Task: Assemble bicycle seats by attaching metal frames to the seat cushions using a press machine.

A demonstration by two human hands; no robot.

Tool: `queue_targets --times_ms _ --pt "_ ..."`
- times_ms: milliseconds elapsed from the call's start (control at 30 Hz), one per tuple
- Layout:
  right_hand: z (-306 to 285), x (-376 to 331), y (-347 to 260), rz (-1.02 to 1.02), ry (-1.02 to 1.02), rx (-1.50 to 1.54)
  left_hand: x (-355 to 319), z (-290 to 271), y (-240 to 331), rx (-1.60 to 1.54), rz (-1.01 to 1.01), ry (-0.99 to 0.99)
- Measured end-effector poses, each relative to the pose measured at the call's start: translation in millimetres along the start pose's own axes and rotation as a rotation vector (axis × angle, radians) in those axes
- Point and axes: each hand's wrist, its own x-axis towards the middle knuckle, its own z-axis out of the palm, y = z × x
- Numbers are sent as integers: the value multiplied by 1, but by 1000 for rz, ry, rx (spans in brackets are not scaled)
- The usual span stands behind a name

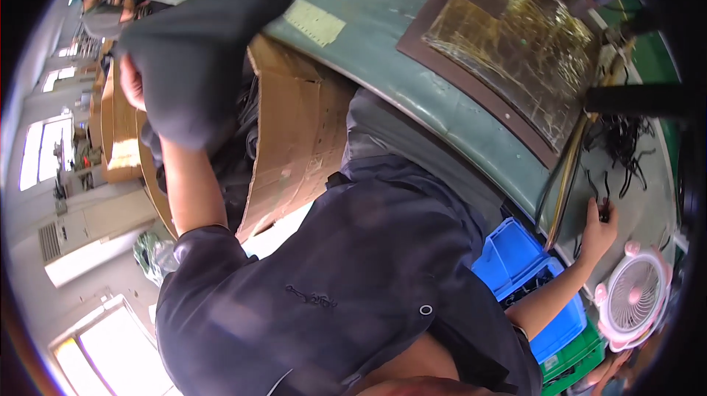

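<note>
My left hand, raised at the left, is closed on a dark grey saddle-shaped piece, smooth and wide at one end and narrow at the other. The piece hides most of the fingers. Far to the right, my right hand pinches a small black two-pronged piece just above the green table. Beside that hand lies a tangled heap of thin black bent pieces.
A cardboard box with dark pieces inside stands at the left. On the green table are a brown plate with shiny gold film and a pink fan. Blue bins stand below. Another person is at the far left.
</note>
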Motion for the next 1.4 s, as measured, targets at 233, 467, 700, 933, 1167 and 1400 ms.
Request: queue_targets --times_ms 233,467,700,933,1167,1400 --pt "-10 -38 1 54 309 769 17 46 -133 -568 -557 -358" --pt "10 -48 10 -170 439 936 -11 125 -196 -964 -953 -411" --pt "12 -58 -34 -129 447 877 -41 168 -207 1077 283 -800" --pt "-3 -74 -144 -523 149 549 -39 173 -270 1419 892 -1184" --pt "40 -70 -202 -872 11 397 -8 112 -300 1030 524 -873" --pt "91 -65 -227 -934 -5 344 -34 83 -315 814 274 -670"
